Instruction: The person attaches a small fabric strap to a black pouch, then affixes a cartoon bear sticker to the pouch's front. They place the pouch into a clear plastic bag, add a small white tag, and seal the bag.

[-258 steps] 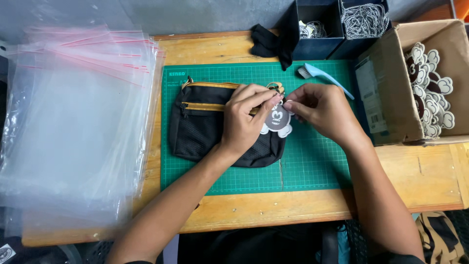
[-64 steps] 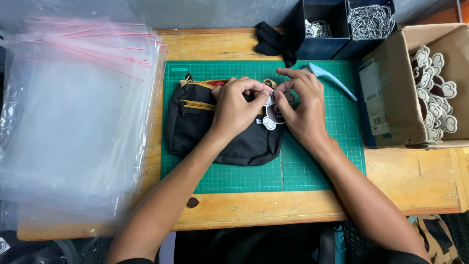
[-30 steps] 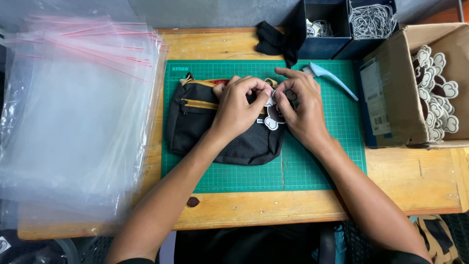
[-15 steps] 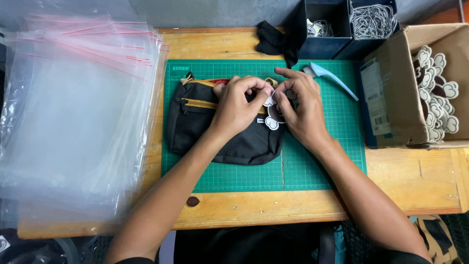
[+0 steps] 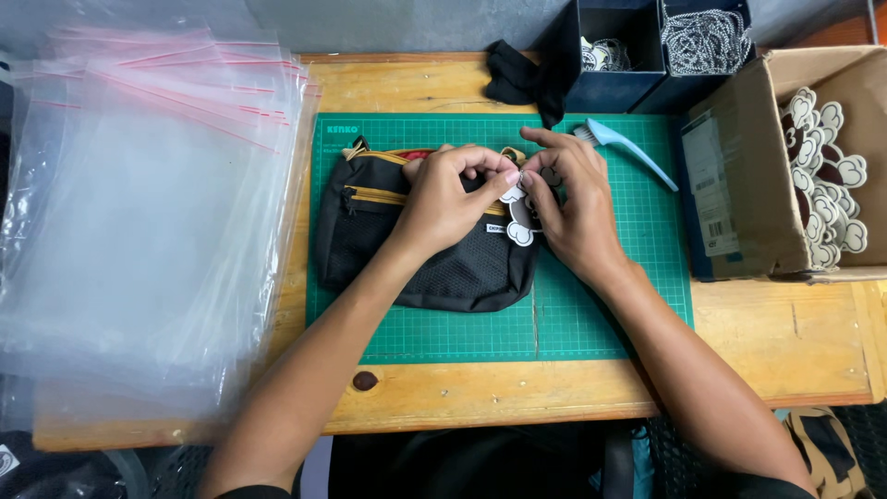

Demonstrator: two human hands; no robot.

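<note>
Single view only, head-mounted, so nothing to compare against for overlap. Camera sits above the near edge of the wooden table and looks almost straight down, tilted slightly away from the wearer. Close range: the table fills the frame nearly edge to edge, its far edge just under the top of the picture, its near edge low in frame with the wearer's lap below it. Green cutting mat sits roughly centre frame. Left hand and right hand enter from the bottom, forearms converging at mid-frame. Table's right end runs out of frame; left end lies under plastic bags.
</note>
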